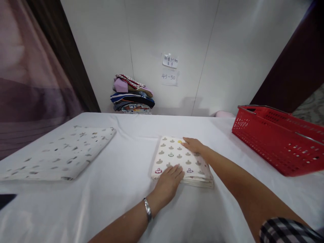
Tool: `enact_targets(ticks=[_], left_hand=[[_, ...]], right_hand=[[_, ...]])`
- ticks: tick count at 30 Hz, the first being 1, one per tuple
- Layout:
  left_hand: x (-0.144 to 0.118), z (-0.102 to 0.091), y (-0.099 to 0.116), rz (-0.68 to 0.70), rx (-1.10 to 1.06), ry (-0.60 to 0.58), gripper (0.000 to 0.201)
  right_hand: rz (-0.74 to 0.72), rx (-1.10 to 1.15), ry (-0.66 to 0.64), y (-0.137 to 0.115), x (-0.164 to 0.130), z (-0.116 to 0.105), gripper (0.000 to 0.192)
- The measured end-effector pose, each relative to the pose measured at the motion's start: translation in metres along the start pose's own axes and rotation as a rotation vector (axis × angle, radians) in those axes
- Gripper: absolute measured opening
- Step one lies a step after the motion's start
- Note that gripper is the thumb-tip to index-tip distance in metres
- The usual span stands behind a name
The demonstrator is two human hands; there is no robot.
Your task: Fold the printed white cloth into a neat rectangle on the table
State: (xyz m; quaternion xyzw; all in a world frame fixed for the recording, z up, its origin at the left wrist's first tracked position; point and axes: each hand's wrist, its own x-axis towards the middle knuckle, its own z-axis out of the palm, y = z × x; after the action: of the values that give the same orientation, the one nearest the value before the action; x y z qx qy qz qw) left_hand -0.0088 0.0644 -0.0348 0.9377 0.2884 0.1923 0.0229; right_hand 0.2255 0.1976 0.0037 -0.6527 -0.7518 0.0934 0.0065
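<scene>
A folded cream cloth (177,160) printed with small grey shapes lies mid-table on a white sheet (121,189), seen from the head camera, with both of the person's hands pressed flat on it. The left hand (168,182), a metal bracelet (147,209) at its wrist, rests with fingers spread and unclenched on the near edge, while the right hand (193,145) lies open-palmed on the far right corner, gripping nothing. A larger folded patterned cloth (63,153) sits well apart at left, a red plastic basket (275,138) at right, and a stack of folded fabrics (133,94) against the white wall (227,50) beneath paper notes (169,69).
</scene>
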Motion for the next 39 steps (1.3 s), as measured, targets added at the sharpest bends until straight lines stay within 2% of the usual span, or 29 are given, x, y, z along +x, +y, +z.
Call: enact_targets(ticks=[3,6,9,12,14,16,18,20,23,25,29,33,36,39], left_hand=[[0.0,-0.002,-0.002,0.01,0.006,0.01,0.041],[0.002,-0.004,-0.014,0.015,0.023,0.025,0.041],[0.005,-0.006,-0.029,-0.069,0.071,0.043,0.043],[0.006,-0.005,-0.035,-0.117,0.123,0.068,0.045],[0.006,-0.003,-0.032,-0.096,0.145,0.077,0.047],[0.005,-0.002,-0.026,-0.079,0.146,0.072,0.047],[0.005,-0.003,-0.021,-0.08,0.129,0.067,0.045],[0.005,-0.006,-0.019,-0.086,0.1,0.075,0.045],[0.004,-0.012,-0.019,-0.074,0.03,0.085,0.045],[0.003,-0.016,-0.023,-0.063,-0.026,0.08,0.046],[-0.002,-0.025,-0.038,-0.111,-0.113,0.104,0.05],[-0.01,-0.033,-0.065,-0.328,-0.144,0.179,0.046],[-0.017,-0.034,-0.084,-0.486,-0.223,0.25,0.045],[-0.023,-0.034,-0.094,-0.618,-0.36,0.29,0.044]], right_hand=[[0.065,-0.022,0.013,0.02,-0.007,-0.004,0.059],[0.116,-0.039,0.063,0.035,-0.018,-0.002,0.052],[0.193,-0.052,0.109,0.045,-0.028,-0.001,0.049],[0.262,-0.063,0.13,0.049,-0.033,-0.004,0.048],[0.278,-0.076,0.145,0.042,-0.034,-0.009,0.046],[0.249,-0.096,0.18,0.025,-0.035,-0.013,0.041],[0.14,-0.096,0.241,-0.001,-0.041,-0.012,0.042],[-0.052,-0.048,0.294,-0.031,-0.052,-0.004,0.047],[-0.18,0.023,0.131,-0.066,-0.073,0.017,0.057],[-0.17,0.073,0.041,-0.077,-0.083,0.028,0.06],[-0.14,0.135,-0.015,-0.08,-0.089,0.027,0.064],[-0.159,0.123,-0.051,-0.076,-0.102,0.013,0.063],[-0.212,0.027,0.005,-0.07,-0.123,0.013,0.061],[-0.241,-0.091,0.104,-0.06,-0.14,0.024,0.06]])
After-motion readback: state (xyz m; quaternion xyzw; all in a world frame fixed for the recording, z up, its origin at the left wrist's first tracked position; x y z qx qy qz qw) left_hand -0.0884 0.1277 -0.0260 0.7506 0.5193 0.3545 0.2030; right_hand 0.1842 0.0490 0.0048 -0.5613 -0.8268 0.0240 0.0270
